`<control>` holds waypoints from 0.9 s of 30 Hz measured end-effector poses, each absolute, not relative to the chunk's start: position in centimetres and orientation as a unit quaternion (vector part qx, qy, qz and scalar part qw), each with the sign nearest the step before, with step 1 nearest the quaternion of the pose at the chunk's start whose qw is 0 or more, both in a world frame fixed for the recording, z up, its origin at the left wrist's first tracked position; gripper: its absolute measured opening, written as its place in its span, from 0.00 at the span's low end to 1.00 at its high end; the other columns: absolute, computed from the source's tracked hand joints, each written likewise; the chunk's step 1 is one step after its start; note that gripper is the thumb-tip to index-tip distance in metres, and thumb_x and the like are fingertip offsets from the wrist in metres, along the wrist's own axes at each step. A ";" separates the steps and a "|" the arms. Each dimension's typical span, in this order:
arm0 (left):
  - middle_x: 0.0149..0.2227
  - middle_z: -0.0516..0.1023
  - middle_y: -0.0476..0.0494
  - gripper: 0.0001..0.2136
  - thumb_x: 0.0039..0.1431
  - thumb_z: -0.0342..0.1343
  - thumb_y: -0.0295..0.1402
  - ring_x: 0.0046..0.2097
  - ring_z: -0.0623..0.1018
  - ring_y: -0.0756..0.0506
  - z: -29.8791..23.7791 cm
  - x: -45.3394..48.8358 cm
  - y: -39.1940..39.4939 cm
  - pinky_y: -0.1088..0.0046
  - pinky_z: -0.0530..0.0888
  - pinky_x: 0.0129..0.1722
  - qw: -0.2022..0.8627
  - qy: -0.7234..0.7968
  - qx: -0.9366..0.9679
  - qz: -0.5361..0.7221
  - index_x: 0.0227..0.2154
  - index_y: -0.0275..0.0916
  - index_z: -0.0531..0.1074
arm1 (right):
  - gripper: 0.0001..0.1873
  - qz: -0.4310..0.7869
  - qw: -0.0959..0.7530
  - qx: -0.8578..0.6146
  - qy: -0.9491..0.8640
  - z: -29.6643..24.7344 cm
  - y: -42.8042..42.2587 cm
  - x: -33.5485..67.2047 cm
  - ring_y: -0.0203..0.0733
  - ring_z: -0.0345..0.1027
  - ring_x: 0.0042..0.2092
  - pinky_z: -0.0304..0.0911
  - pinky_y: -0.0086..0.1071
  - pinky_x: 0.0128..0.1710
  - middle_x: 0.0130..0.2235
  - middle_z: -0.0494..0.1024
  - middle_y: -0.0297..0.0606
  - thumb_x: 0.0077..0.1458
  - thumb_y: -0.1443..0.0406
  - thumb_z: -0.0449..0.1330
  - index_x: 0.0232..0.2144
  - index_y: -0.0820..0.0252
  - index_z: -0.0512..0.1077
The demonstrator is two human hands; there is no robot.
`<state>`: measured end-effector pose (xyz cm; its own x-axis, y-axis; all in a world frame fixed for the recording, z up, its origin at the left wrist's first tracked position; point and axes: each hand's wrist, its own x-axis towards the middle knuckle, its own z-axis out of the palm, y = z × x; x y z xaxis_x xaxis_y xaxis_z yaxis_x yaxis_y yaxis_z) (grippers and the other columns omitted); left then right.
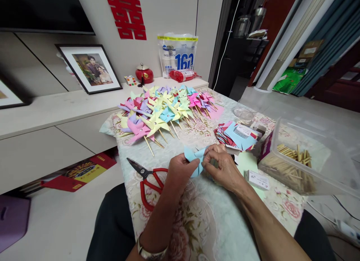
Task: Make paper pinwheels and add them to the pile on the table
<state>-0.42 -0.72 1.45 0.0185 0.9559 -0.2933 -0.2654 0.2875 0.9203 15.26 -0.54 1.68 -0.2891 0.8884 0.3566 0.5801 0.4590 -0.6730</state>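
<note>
Both hands meet over the table's near middle, folding a light blue paper piece. My left hand pinches its left side and lower flap. My right hand closes on its right corner with thumb and fingers. Red-handled scissors lie just left of my left hand. Behind the hands, several finished paper pinwheels on wooden sticks are spread in rows.
A stack of coloured paper squares with a small box on it lies to the right. A clear plastic box of wooden sticks stands at the right edge. The floral tablecloth covers the table. A low cabinet with framed photos runs along the left.
</note>
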 end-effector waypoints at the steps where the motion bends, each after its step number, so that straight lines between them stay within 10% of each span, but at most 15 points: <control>1: 0.22 0.78 0.48 0.12 0.36 0.66 0.34 0.24 0.71 0.50 1.6 -0.4 -0.7 0.75 0.68 0.26 0.625 0.503 0.340 0.490 0.25 0.32 0.79 | 0.08 0.215 0.361 -0.473 -0.774 1.7 -0.5 15.3 0.46 0.63 0.43 0.55 0.43 0.47 0.37 0.73 0.39 0.53 0.73 0.59 0.24 0.59 0.71; 27: 0.23 0.78 0.48 0.10 0.36 0.66 0.34 0.24 0.71 0.51 0.6 -0.3 -0.8 0.76 0.67 0.25 0.627 0.495 0.339 0.496 0.24 0.33 0.79 | 0.07 0.238 0.351 -0.473 -0.772 1.6 -0.4 15.4 0.45 0.64 0.41 0.54 0.43 0.49 0.35 0.73 0.37 0.54 0.71 0.60 0.25 0.58 0.70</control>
<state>-0.32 -0.77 0.61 0.0170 0.9582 -0.2857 -0.2867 0.2785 0.9167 15.45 -0.41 1.61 -0.3060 0.8974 0.3179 0.5632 0.4398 -0.6996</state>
